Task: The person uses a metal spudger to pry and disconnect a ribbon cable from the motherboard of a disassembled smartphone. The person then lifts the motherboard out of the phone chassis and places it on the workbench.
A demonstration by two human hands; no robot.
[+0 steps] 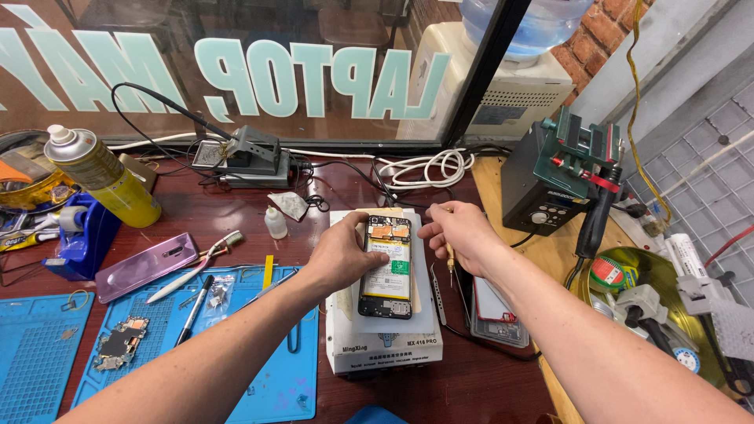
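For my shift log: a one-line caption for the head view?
Left hand steadies an opened phone on a white heating pad; right hand grips a thin tool.

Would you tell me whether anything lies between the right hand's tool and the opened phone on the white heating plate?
Nothing visible does. The right hand holds a thin tool just beside the opened phone, with only bare plate between; the left hand presses the phone's other edge.

Single head cam, above the bench, tilted down and forward toward the shop window (236, 47). Close range: the white heating plate (382, 345) sits centre-low, forearms enter from the bottom edge, blue mat left of it, soldering station right. No second view.
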